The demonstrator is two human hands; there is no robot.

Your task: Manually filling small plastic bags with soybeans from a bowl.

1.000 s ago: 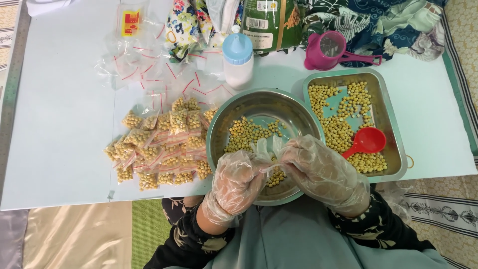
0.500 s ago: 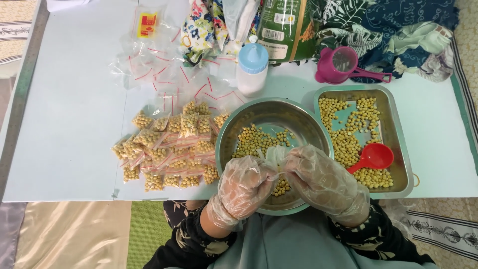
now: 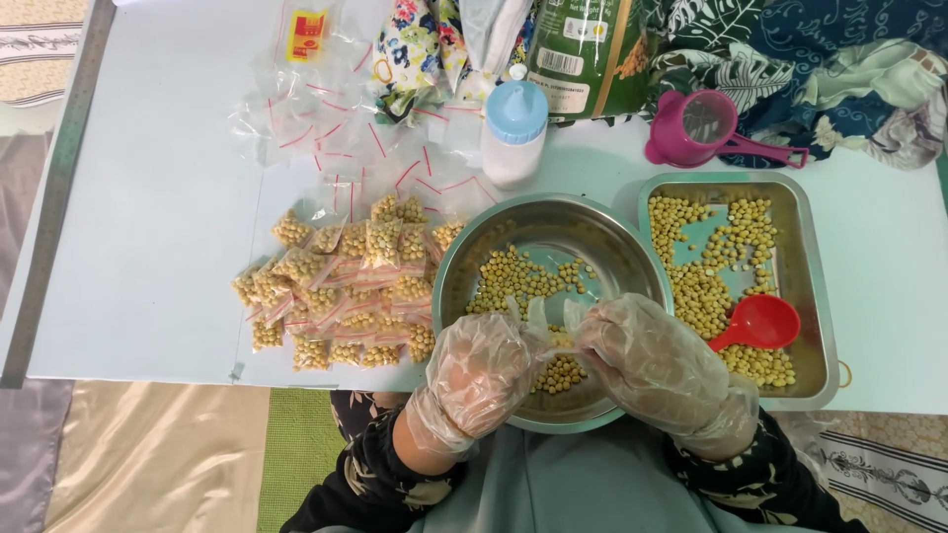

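Clear plastic gloves cover both your hands: your left hand (image 3: 481, 373) and right hand (image 3: 660, 365) pinch a small clear bag (image 3: 549, 321) between them, fingers closed on its top edge, over the round steel bowl (image 3: 464, 259) of yellow beans at the counter's (image 3: 148, 217) near edge. Left of the bowl lies a heap of filled bags (image 3: 341, 291) — to its right, a steel tray (image 3: 818, 296) holds beans and a red scoop (image 3: 757, 323).

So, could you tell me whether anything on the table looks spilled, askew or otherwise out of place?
Nothing stands out. The yellow beans stay inside the round steel bowl and the rectangular steel tray, with none loose on the pale blue table. The small filled bags lie in a loose heap, and both gloved hands, left and right, hold a small clear bag over the bowl.
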